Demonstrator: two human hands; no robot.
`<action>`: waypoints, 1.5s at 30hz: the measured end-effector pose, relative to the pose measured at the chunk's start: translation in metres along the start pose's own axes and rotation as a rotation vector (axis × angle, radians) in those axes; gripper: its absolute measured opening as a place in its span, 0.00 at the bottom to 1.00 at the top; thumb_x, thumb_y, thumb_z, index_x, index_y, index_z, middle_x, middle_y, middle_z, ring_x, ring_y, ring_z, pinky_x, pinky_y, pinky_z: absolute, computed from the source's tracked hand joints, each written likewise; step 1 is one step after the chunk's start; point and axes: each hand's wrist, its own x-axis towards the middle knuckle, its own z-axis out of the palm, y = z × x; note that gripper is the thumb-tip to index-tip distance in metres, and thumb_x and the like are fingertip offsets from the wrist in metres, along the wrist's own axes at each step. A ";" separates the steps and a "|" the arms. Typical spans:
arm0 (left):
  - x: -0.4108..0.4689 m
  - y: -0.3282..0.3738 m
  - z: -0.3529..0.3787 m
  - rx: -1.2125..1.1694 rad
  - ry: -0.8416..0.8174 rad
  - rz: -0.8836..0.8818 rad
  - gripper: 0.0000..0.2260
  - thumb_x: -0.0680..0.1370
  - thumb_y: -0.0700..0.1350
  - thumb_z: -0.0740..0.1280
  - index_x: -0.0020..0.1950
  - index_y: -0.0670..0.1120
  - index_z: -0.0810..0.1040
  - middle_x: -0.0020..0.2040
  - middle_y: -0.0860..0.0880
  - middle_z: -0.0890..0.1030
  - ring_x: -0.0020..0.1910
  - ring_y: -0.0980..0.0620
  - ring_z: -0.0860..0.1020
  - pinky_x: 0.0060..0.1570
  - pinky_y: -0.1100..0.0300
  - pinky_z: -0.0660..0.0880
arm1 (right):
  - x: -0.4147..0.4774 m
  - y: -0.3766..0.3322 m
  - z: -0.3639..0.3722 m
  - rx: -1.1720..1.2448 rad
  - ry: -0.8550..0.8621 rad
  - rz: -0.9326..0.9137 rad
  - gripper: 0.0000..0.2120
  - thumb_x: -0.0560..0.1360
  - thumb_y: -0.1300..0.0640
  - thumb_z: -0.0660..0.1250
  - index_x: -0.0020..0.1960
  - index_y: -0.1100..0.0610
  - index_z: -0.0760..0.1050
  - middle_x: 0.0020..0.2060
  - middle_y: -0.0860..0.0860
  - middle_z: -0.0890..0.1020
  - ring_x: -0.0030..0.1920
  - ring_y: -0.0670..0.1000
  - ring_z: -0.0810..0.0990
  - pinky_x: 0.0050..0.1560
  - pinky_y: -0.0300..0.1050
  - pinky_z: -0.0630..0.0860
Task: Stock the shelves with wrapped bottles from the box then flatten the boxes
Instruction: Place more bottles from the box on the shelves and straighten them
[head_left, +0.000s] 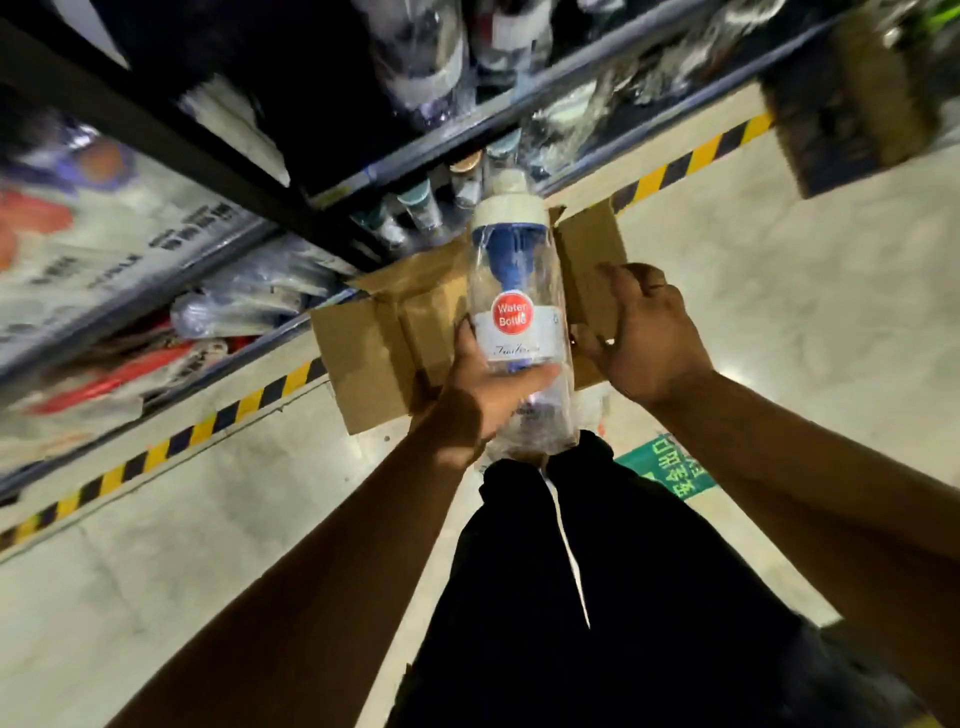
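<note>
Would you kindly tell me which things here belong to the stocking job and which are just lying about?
Job: water bottle, cardboard box, shelf, left hand, right hand.
Lying about: green floor sign, striped floor tape.

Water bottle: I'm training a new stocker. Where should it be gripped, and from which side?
Probably best to grip the water bottle round its straight lower body, coming from the left as the left hand does: it stands cap-up, and the cylinder fills a palm.
</note>
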 end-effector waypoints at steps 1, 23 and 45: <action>-0.020 0.016 0.010 -0.011 -0.015 0.028 0.40 0.69 0.38 0.79 0.74 0.51 0.61 0.63 0.47 0.79 0.61 0.48 0.79 0.61 0.51 0.78 | -0.015 0.001 -0.023 -0.003 0.039 0.009 0.33 0.75 0.45 0.68 0.74 0.59 0.64 0.71 0.63 0.68 0.65 0.68 0.69 0.62 0.58 0.73; -0.202 0.163 0.338 0.203 -0.091 0.519 0.45 0.63 0.38 0.82 0.75 0.48 0.62 0.59 0.46 0.80 0.53 0.51 0.83 0.47 0.58 0.82 | -0.199 0.286 -0.331 -0.033 0.378 0.183 0.32 0.78 0.37 0.60 0.78 0.48 0.59 0.76 0.54 0.62 0.74 0.59 0.61 0.69 0.52 0.64; 0.073 0.339 0.571 0.373 -0.088 0.267 0.43 0.66 0.42 0.82 0.75 0.51 0.61 0.65 0.48 0.78 0.60 0.49 0.78 0.56 0.54 0.76 | 0.093 0.503 -0.453 0.124 0.137 0.381 0.29 0.77 0.43 0.65 0.75 0.52 0.65 0.71 0.57 0.68 0.68 0.63 0.67 0.64 0.55 0.71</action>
